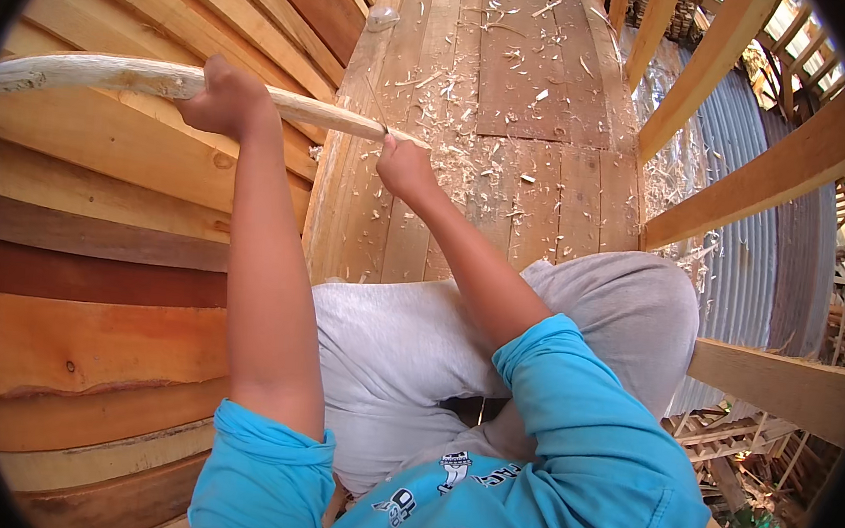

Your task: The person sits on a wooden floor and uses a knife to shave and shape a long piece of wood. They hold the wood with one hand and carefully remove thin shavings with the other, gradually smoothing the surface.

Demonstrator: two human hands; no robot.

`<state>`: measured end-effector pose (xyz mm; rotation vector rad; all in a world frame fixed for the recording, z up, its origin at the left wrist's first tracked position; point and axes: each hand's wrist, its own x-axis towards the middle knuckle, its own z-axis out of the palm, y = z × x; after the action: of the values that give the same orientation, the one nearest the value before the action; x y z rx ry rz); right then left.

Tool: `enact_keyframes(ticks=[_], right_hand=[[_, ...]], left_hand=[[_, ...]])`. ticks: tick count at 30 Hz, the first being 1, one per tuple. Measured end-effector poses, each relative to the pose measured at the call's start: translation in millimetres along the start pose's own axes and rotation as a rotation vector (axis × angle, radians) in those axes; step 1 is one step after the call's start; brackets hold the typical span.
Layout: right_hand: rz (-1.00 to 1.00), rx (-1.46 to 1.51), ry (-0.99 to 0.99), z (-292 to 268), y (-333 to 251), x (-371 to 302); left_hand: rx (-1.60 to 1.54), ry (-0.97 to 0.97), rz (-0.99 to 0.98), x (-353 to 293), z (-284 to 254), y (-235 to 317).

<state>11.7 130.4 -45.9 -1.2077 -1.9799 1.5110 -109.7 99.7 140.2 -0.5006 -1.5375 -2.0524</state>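
A long, pale, peeled wooden pole (320,113) runs across the upper left, slightly curved, with its thicker end toward the left rim. My left hand (225,100) is closed around it, left of its middle. At the thinner right end, my right hand (406,166) is closed on what looks like a knife (379,108). Its thin blade points up and away from the fist, crossing the pole close to the thumb. The handle is hidden inside my fingers.
Curled wood shavings (435,101) lie scattered over the plank floor (536,208). Stacked boards (90,327) line the left side. Along the right stand wooden rails (756,186), with corrugated metal sheets (750,141) beyond. A small clear plastic item (382,19) sits at the far left floor edge.
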Motion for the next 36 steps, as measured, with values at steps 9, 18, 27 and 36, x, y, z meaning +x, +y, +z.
enact_keyframes(ticks=[9,18,27,36], right_hand=[[-0.194,-0.085,0.117,13,-12,-14],[-0.079,-0.163,-0.031,8,30,18],[-0.148,-0.09,0.094,5,-11,-8],[-0.078,-0.118,0.071,6,10,-17]], left_hand=[[0.058,-0.016,-0.09,-13,0,21],[0.069,0.021,-0.037,0,-1,0],[0.05,-0.008,-0.057,-12,-3,15],[0.075,-0.012,-0.054,-1,-5,2]])
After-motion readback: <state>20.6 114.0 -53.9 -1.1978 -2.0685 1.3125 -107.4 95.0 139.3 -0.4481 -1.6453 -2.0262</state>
